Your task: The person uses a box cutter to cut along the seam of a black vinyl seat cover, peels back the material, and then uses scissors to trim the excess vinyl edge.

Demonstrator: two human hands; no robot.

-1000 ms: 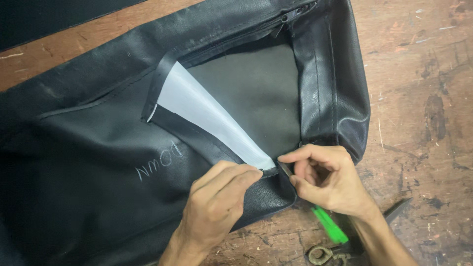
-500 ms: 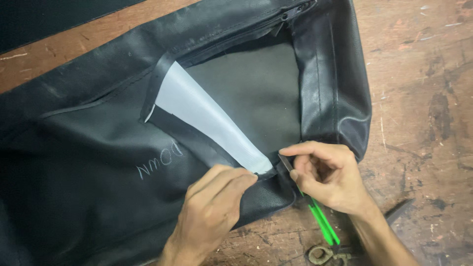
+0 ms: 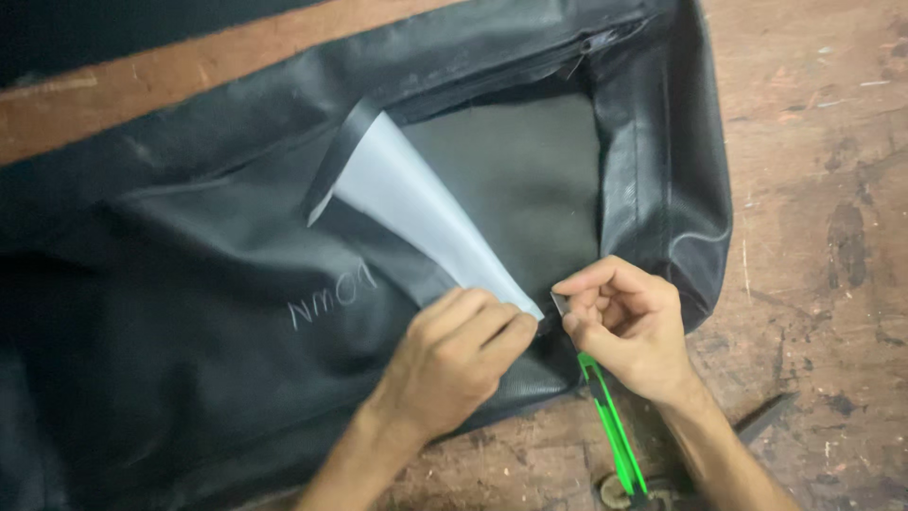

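Note:
A large black leather cover (image 3: 189,284) lies spread on a worn wooden workbench (image 3: 823,189). A cut flap (image 3: 407,203) is folded back, showing its white underside, with dull grey material (image 3: 520,189) in the opening. My left hand (image 3: 454,355) has its fingers curled down on the flap's pointed lower corner. My right hand (image 3: 629,326) grips a green utility knife (image 3: 610,426). Its short blade (image 3: 560,303) touches the leather right at that corner, next to my left fingertips.
A zipper (image 3: 605,38) runs along the cover's far upper edge. Chalk writing (image 3: 331,298) marks the leather left of my hands. The handles of a pair of scissors (image 3: 615,492) and a dark flat tool (image 3: 766,416) lie on the bench by my right wrist.
My right hand has turned slightly, so more of the green knife handle shows below it. The blade stays at the flap's corner and my left hand has barely moved.

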